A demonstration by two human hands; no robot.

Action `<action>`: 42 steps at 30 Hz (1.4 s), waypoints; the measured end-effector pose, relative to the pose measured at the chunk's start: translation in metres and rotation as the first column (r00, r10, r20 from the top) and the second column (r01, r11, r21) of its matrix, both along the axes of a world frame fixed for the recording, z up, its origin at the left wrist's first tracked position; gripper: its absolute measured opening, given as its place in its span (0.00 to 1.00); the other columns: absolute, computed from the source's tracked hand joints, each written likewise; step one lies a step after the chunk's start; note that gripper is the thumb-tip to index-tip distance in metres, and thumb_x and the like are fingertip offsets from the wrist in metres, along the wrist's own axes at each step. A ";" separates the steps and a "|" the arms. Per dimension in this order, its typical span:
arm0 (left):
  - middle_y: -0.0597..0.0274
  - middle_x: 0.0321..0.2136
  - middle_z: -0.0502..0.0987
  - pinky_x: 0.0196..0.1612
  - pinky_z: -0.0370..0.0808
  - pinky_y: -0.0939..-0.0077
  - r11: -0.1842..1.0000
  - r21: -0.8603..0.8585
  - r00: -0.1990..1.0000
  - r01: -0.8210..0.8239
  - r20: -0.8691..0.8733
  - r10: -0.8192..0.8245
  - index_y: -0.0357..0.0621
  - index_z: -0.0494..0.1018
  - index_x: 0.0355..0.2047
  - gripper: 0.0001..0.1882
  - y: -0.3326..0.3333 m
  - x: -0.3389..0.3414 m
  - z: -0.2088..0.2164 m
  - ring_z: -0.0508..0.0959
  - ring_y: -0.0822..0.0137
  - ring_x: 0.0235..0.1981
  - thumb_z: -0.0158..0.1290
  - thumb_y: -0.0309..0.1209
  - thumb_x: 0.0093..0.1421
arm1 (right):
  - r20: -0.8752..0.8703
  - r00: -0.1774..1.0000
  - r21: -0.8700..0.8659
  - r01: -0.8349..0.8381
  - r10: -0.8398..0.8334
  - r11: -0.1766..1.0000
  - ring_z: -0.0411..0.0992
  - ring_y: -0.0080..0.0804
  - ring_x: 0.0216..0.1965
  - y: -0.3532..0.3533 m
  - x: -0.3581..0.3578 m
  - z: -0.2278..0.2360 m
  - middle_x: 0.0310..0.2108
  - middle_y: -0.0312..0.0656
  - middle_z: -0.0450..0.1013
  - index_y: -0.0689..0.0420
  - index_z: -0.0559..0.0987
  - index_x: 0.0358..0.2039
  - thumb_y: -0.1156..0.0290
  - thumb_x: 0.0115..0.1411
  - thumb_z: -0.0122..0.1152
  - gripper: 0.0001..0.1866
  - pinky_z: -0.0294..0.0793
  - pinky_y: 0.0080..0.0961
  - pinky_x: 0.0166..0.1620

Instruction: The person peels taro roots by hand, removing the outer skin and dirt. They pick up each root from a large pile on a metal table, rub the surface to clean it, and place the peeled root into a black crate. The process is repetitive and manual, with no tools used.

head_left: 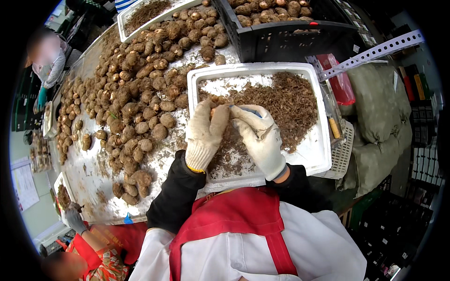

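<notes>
My left hand (205,133), in a cream knit glove, is closed on a taro (213,112), of which only a small brownish-orange part shows between the fingers. Right beside it, my right hand (260,138) wears a white glove and has its fingers curled shut. A bit of blue shows at those fingers, but what they hold is hidden. Both hands are over a white foam tray (323,150) that carries a heap of brown fibrous peelings (286,105).
Many hairy taros (136,112) cover the table (89,173) to the left. A black crate (295,40) of taros stands beyond the tray. A perforated metal bar (370,56) juts out at right, near full sacks (375,107). Co-workers are at far left and lower left.
</notes>
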State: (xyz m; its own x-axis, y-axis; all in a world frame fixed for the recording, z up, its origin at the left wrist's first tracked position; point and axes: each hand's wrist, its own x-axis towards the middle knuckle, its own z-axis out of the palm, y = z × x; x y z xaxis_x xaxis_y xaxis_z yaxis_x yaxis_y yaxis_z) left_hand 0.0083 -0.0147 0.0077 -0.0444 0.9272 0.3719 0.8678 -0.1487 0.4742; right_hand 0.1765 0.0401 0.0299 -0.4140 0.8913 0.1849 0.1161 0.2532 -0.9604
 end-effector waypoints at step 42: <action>0.67 0.27 0.75 0.25 0.69 0.84 0.950 -0.308 0.193 -0.054 0.930 0.312 0.40 0.75 0.49 0.12 -0.017 0.020 0.023 0.72 0.78 0.23 0.49 0.33 0.72 | -0.029 0.977 -0.135 -0.212 0.210 0.968 0.73 0.44 0.56 0.004 0.012 -0.019 0.56 0.54 0.72 0.66 0.68 0.62 0.63 0.58 0.70 0.35 0.70 0.36 0.60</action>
